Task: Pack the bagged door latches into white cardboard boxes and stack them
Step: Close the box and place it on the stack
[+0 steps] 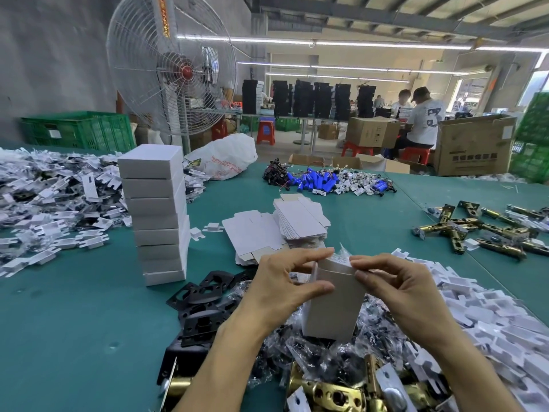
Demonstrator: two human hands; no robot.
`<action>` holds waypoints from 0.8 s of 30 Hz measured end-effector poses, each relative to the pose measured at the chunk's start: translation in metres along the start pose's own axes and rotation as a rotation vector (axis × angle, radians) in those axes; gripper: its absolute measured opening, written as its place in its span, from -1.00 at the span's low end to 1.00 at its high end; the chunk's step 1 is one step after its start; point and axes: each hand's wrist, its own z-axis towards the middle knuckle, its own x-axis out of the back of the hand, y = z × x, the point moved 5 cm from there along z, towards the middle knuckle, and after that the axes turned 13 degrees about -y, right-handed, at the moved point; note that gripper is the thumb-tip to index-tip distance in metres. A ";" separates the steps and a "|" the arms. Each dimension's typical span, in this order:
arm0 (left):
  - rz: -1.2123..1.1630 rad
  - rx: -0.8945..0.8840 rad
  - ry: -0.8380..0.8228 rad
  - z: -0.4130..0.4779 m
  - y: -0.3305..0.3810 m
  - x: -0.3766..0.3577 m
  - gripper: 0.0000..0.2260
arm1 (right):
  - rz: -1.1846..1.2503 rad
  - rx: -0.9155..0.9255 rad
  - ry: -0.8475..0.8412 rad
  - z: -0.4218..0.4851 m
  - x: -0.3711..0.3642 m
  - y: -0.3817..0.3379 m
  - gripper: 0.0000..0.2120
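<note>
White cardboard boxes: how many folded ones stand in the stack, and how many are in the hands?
Closed white cardboard boxes in the stack: 8
Open white cardboard box held by left hand and right hand: 1
Total: 9

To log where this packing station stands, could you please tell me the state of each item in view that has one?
White cardboard box: upright, top not closed, held by both hands.
Plastic bag: sticking out of the box's top.
Left hand: pinching the box's top edge.
Right hand: pinching at the top flap.
Stack of white boxes: closed, standing on the table.
Flat box blanks: unfolded, piled.
</note>
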 end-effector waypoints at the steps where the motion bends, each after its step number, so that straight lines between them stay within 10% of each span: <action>1: 0.016 0.004 -0.004 0.000 0.001 0.000 -0.52 | 0.006 -0.006 0.004 0.000 0.000 0.001 -0.85; 24: -0.147 0.103 0.010 0.005 -0.010 -0.009 -0.76 | 0.066 -0.066 -0.127 -0.001 -0.014 0.004 -0.78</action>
